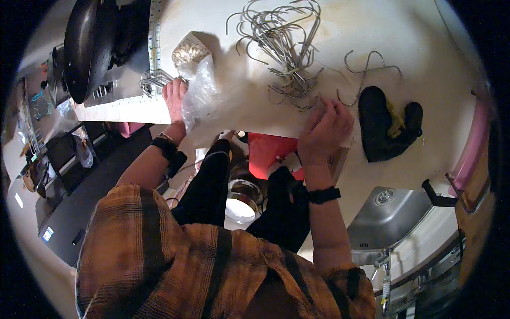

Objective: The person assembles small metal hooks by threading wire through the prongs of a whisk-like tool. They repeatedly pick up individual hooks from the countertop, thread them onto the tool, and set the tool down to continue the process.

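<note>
A tangled pile of metal S-shaped hooks (287,50) lies on the pale worktop in front of me. My right hand (329,125) is at the pile's near right edge, fingers closed in a pinch; what lies between them is hidden. To its upper right, a few loose S-hooks (366,70) lie apart. My left hand (174,98) is curled over the ends of a small bunch of metal hooks (154,81) by the worktop's left part. Beside that hand stands a clear plastic bag (199,87) with pale bits in its upper part (190,52).
A black glove or mitt (380,127) lies right of my right hand. A steel sink (390,215) with a tap is at the lower right. Dark pans (87,50) stand at the upper left. Below the worktop edge are a red container (265,154) and a lit round lamp-like object (240,207).
</note>
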Available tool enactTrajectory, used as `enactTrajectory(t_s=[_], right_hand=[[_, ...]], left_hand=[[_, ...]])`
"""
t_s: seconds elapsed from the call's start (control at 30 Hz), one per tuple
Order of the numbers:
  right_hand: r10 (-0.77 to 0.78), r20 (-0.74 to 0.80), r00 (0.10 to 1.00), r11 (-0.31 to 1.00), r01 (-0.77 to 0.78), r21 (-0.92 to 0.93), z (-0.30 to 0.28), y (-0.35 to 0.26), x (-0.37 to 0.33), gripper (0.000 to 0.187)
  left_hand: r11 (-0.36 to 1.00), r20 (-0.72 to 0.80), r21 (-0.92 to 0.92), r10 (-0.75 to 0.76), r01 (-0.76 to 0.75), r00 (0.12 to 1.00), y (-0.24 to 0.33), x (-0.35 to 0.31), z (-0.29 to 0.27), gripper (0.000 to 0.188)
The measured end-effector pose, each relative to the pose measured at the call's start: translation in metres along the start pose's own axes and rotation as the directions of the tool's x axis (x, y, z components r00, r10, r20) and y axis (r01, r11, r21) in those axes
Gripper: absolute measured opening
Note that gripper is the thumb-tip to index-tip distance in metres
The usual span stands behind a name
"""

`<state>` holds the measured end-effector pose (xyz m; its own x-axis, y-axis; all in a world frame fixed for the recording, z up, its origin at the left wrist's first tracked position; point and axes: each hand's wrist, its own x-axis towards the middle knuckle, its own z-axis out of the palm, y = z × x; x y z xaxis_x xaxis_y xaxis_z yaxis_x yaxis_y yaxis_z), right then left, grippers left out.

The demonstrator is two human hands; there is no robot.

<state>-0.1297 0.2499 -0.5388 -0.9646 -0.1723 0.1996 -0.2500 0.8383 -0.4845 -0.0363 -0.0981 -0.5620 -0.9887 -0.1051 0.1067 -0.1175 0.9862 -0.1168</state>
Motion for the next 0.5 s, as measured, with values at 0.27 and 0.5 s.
enactTrajectory(t_s=[0.27,0.5], right_hand=[[0.056,-0.063,0.996,0.995,-0.05,0.09,-0.002,0.001,-0.003,0.03],[0.028,-0.239,0.971,0.999,-0.02,0.035,0.021,-0.011,-0.013,0.024]], left_hand=[[0.999,0.003,0.038,0.01,-0.01,1.0,-0.01,-0.002,0.01,0.042],[0.98,-0.214,-0.121,0.132,-0.16,0.968,0.0,0.004,0.004,0.03]])
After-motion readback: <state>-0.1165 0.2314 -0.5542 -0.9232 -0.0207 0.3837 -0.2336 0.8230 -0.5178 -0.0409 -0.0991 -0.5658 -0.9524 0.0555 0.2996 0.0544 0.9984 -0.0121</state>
